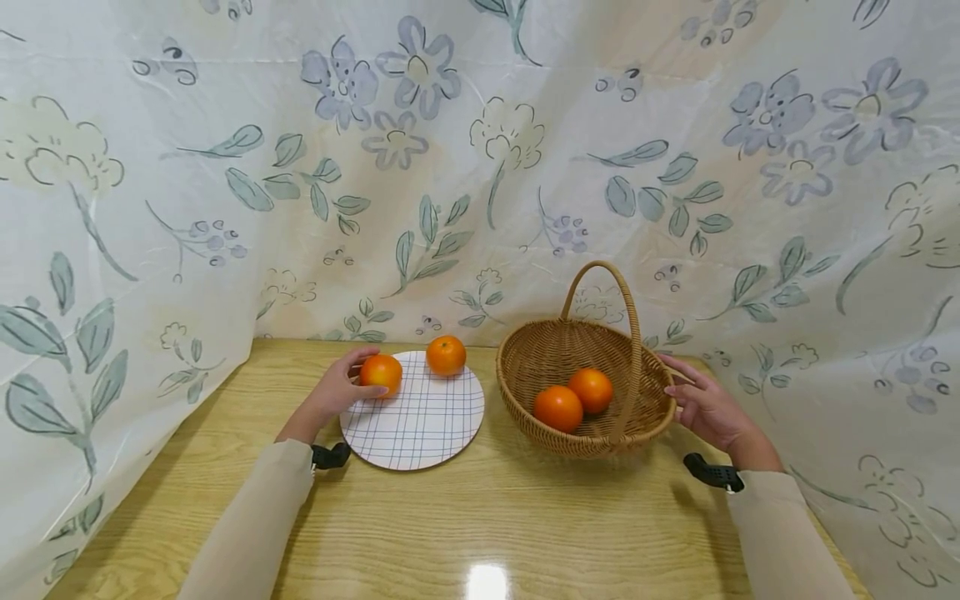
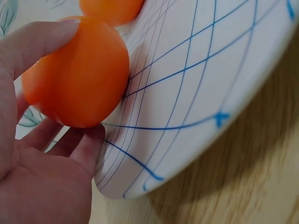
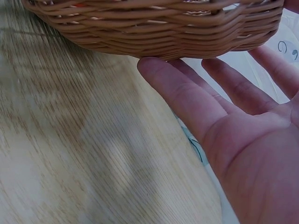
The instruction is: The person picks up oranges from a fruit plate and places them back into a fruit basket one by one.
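Observation:
My left hand [image 1: 339,390] grips an orange [image 1: 382,375] over the left part of a round white plate [image 1: 427,429] with blue checked lines. In the left wrist view, the thumb lies on one side of the orange [image 2: 84,74] and the fingers curl under the other. A second orange [image 1: 446,356] sits at the plate's back edge. My right hand [image 1: 708,408] touches the right side of a wicker basket [image 1: 521,358] with its fingers extended. Fingertips meet the basket's woven wall [image 3: 163,32] in the right wrist view. Two oranges [image 1: 558,408] lie inside the basket.
A tall arched handle [image 1: 632,333] rises over the basket. The wooden table [image 1: 450,525] reaches back to a hanging floral cloth [image 1: 420,208], which also encloses both sides. The plate stands left of the basket, with a narrow gap between them.

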Tool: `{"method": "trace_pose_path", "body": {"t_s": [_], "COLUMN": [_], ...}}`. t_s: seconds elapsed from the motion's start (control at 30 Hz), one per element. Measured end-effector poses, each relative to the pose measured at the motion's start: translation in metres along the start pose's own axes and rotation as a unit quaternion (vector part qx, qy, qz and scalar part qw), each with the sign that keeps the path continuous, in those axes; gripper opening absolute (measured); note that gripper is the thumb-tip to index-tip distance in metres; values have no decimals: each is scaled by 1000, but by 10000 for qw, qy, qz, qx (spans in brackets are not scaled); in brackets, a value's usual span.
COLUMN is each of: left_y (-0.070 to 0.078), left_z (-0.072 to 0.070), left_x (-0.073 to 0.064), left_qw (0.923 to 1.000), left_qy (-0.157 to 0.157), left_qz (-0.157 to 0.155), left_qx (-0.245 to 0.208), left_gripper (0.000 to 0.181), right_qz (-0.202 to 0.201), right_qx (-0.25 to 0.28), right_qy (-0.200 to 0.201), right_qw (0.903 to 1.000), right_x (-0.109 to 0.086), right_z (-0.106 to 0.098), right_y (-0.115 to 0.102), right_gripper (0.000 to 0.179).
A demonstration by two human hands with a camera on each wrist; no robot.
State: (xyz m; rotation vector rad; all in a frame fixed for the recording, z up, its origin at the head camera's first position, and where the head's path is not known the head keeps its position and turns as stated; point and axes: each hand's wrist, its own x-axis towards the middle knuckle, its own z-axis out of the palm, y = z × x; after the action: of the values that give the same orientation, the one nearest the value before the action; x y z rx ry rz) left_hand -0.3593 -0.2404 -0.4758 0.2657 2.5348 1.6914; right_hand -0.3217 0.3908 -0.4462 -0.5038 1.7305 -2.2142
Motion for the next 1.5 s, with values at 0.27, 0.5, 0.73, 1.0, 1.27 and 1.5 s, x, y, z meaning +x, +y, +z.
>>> {"method": "trace_pose_path", "body": {"t_s": [0.27, 0.5, 0.73, 1.0, 1.27, 1.5], "left_y": [1, 5, 9, 9, 14, 17], "left_z": [3, 8, 12, 16, 22, 24], "left_x": [-1, -2, -3, -5, -11, -13], "left_qw": [10000, 9999, 9998, 9999, 9999, 9999], "left_qy": [6, 127, 191, 131, 110, 96], "left_qz": [-67, -63, 5, -4, 10, 81], "left_qx": [-15, -13, -11, -46, 16, 31], "left_gripper": [81, 80, 76, 78, 77, 74], "right_qz": [17, 34, 1, -2, -30, -86], "right_qx": [77, 55, 118, 25, 100, 169], "right_qy": [-39, -7, -20, 54, -31, -169], "right_qw": [10000, 10000, 9999, 10000, 9999, 9997], "right_x": [0, 0, -1, -2, -2, -1], "right_z": [-1, -1, 0, 2, 1, 1], "right_y": [-1, -1, 0, -1, 0, -1], "right_gripper": [67, 67, 65, 64, 65, 64]}}
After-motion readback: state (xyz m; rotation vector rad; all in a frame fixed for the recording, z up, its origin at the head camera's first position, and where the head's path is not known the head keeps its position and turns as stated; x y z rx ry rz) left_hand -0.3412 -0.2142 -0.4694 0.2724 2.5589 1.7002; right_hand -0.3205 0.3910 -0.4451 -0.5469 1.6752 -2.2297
